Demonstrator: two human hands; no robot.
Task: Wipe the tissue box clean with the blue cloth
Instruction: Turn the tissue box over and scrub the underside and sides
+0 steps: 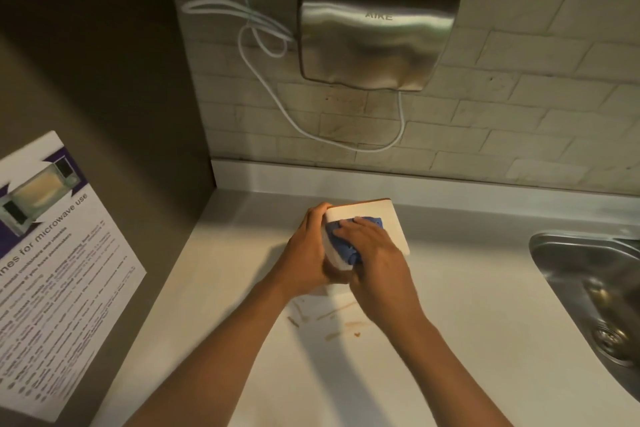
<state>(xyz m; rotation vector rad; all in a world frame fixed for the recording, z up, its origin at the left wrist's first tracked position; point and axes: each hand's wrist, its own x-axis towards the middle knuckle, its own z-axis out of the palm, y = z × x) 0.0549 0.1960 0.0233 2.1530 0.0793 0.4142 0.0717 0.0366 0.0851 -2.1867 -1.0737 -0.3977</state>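
Observation:
A pale tissue box (pixel 388 218) with a brown far edge lies on the white counter (pixel 485 288) near the back wall. My left hand (pixel 308 250) grips the box's left end, fingers curled round its far corner. A blue cloth (pixel 349 239) lies bunched on the top of the box. My right hand (pixel 374 250) presses down on the cloth, fingers spread over it and pointing left. Most of the cloth is hidden under this hand.
Brown smears and crumbs (pixel 332 319) mark the counter just in front of the box. A steel sink (pixel 595 291) sits at the right. A metal hand dryer (pixel 374 31) with a white cable hangs on the tiled wall. A microwave notice (pixel 52 270) is on the left panel.

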